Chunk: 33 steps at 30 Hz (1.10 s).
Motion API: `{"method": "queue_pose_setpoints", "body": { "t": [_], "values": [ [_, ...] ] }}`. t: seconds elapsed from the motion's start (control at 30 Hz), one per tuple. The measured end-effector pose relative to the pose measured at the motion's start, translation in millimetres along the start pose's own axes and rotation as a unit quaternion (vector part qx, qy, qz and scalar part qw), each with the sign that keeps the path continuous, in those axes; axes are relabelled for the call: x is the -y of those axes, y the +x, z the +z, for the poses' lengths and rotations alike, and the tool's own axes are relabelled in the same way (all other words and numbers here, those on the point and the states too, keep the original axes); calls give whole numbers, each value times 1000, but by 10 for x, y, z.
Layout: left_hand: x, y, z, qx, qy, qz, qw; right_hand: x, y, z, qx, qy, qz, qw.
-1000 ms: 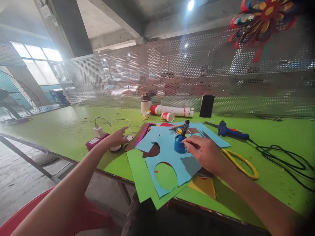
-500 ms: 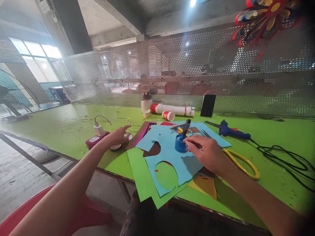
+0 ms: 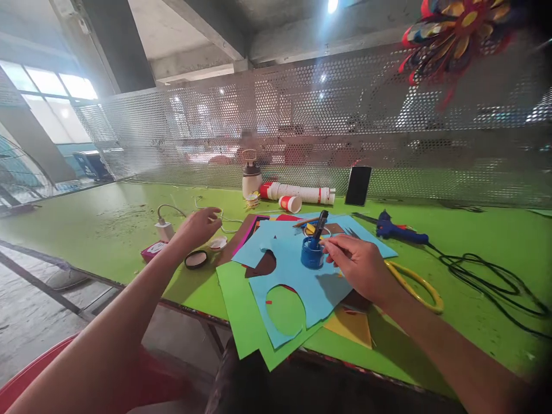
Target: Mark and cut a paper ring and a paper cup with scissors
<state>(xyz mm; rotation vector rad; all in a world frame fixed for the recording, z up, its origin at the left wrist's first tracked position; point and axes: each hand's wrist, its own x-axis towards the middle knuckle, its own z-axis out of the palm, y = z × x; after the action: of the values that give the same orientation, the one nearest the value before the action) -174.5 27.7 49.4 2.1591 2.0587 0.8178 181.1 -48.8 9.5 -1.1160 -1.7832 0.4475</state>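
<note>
Right hand, fingers pinching the blue pot on blue paper; left hand released above a lid. Risk: tipping the pot, spilling.

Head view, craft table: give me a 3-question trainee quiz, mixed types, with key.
1. True or false: the yellow-handled scissors are held in the right hand.
2. Which is nearest the right hand's fingertips? A) black phone B) small blue pot C) blue glue gun
3. Fill in: the light blue sheet has an oval hole through which ____ paper shows.

Key
1. False: they lie on the green table, beyond the wrist.
2. B.
3. Green.
</note>
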Motion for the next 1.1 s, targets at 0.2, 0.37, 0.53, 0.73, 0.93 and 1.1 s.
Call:
{"method": "queue_pose_setpoints", "body": {
  "t": [0.2, 0.37, 0.53, 0.73, 0.93, 1.1],
  "values": [
    [-583, 263, 123, -63, -150, 45, 986, -103, 72, -82, -75, 59, 75, 993],
    [-1033, 421, 539, -32, -220, 81, 972, -233, 146, -189, -138, 73, 158, 975],
    [-1249, 239, 934, 27, -234, 129, 963, -377, 222, -277, -154, 68, 244, 955],
    [-1228, -20, 1057, 58, -202, 213, 954, -441, 750, -395, -58, 38, 330, 942],
    [-1212, -164, 981, 40, -139, 327, 934, -617, 1800, 14, 73, 6, 369, 926],
    [-1242, -234, 962, 29, -88, 393, 915, -805, 2344, 523, 138, 0, 385, 913]
  ]
}}
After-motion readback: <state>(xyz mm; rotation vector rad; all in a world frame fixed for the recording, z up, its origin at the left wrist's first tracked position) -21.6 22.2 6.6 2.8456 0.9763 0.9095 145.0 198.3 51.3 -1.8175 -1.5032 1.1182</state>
